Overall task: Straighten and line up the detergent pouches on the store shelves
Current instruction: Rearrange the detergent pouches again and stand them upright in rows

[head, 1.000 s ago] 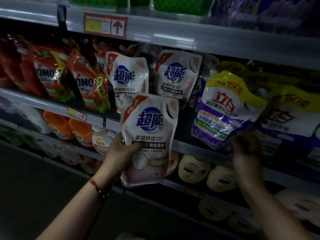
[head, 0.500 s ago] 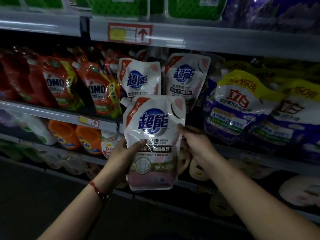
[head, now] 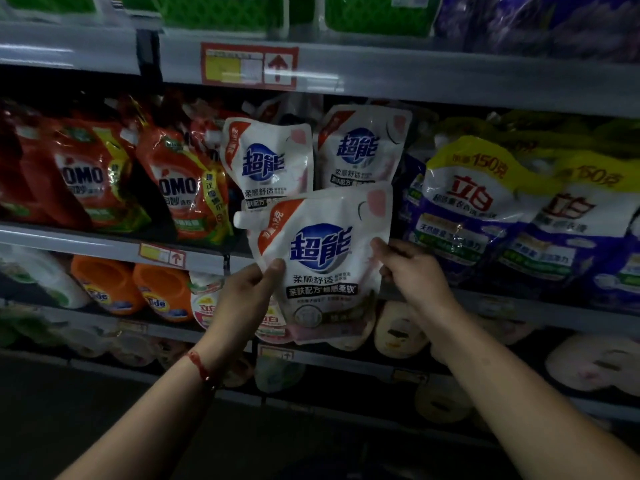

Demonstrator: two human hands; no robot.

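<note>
Pouch (head: pixel 322 261) of white and pink detergent is hanging in front of the middle shelf (head: pixel 104 239), off the boards, and we are holding it by both side edges. Our left hand (head: pixel 242 299) is pinching its left edge, thumb on the printed face; our right hand (head: pixel 412 271) is gripping the right edge the same way. It is tilting slightly, spout (head: pixel 242 220) toward the left. To seat it well, we are thinking of levelling it first, then sliding it in upright in front of the two matching pouches (head: pixel 268 162) behind, label facing out, between the red OMO pouches (head: pixel 180 188) and the purple and yellow ones (head: pixel 464 199), base flat so it is not slumping forward
</note>
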